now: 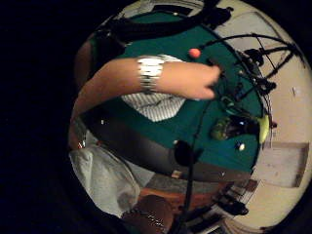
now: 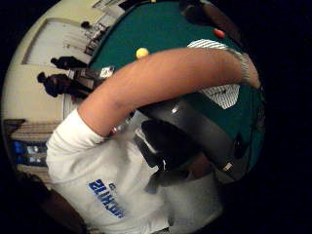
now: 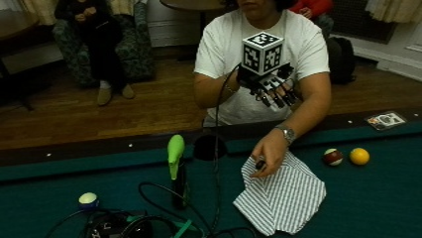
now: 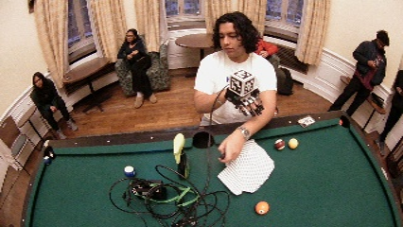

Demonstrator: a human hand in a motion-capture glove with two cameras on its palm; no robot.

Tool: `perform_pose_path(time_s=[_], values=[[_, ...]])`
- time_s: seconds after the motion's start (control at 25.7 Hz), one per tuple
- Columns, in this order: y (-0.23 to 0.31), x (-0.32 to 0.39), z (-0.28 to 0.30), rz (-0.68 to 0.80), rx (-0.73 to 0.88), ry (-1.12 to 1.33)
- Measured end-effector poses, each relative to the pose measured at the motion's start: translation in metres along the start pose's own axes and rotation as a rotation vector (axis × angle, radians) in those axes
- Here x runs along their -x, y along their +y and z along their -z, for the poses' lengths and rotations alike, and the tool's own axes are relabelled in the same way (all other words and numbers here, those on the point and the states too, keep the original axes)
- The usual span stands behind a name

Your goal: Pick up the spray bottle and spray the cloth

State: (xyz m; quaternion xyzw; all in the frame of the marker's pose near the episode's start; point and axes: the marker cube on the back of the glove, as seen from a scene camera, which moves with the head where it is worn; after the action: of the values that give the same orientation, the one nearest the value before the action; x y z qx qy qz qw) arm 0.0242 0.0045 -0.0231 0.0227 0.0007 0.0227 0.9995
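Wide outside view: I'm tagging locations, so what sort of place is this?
Probably a lounge or games room: a green-felt pool table with billiard balls, curtained windows, and an armchair on a wooden floor.

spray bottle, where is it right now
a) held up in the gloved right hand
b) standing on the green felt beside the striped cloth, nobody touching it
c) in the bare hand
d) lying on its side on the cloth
b: the spray bottle stands upright on the felt, apart from the striped cloth; the gloved right hand is raised at chest height, holding nothing, and the bare hand rests on the cloth.
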Motion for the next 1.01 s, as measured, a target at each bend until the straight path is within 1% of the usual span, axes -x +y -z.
perform_pose_path(time_s=[0.27, 0.47, 0.66, 1.01], values=[[0.002, -0.038, 0.036, -0.089, -0.110, 0.000], [0.008, -0.069, 0.051, -0.164, -0.155, -0.015], [0.018, -0.104, 0.057, -0.223, -0.162, -0.036], [0.056, -0.186, 0.053, -0.396, -0.194, -0.134]])
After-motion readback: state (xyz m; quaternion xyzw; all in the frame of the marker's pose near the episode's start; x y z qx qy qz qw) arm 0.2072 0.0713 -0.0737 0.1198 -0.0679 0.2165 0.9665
